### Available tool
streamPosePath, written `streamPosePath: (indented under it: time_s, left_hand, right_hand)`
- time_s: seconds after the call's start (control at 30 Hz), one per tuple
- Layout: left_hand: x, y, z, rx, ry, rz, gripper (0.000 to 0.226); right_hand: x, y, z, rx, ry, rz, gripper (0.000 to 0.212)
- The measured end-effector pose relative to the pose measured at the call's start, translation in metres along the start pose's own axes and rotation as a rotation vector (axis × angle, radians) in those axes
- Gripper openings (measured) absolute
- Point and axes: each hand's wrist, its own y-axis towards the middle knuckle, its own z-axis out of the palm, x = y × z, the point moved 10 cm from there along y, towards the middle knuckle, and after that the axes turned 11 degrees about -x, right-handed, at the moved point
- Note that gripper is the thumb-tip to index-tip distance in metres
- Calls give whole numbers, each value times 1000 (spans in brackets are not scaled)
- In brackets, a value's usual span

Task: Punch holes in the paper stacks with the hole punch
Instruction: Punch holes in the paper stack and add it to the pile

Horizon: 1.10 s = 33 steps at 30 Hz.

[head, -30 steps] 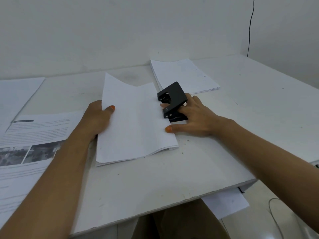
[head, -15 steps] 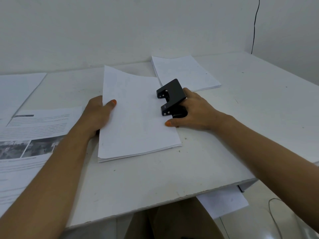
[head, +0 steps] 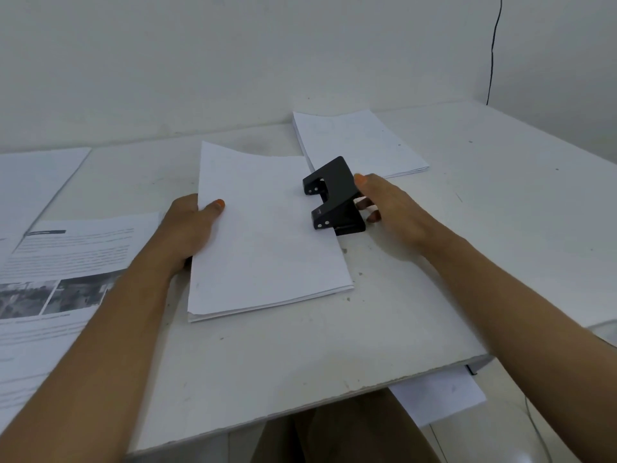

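Note:
A white paper stack [head: 267,235] lies flat in the middle of the table. My left hand [head: 190,225] grips its left edge, thumb on top. The black hole punch [head: 334,195] sits on the stack's right edge, which is tucked into its slot. My right hand [head: 390,208] is at the punch's right side. Its index fingertip touches the lever's edge and the other fingers hang loosely curled beside the base. Its thumb is hidden.
A second white paper stack [head: 360,142] lies behind the punch near the wall. Printed sheets [head: 63,262] cover the table's left side. The table's front edge [head: 300,409] is close to me, with a loose sheet [head: 440,396] below it.
My right hand has slid from around the punch's front to its right side, and its thumb has left the paper. The stack's raised far edge has settled flat.

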Motion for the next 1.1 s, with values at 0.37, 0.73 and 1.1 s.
streamPosePath:
  time_s: [0.37, 0.73, 1.1]
  left_hand:
    - [-5, -3, 0, -28, 40, 48, 28]
    - [-9, -5, -1, -60, 11, 76, 20]
    - [-9, -5, 0, -29, 42, 75, 29]
  right_hand:
    - [17, 1, -2, -189, -78, -68, 52]
    - [12, 2, 13, -25, -76, -87, 41]
    - [8, -1, 9, -45, 26, -23, 50]
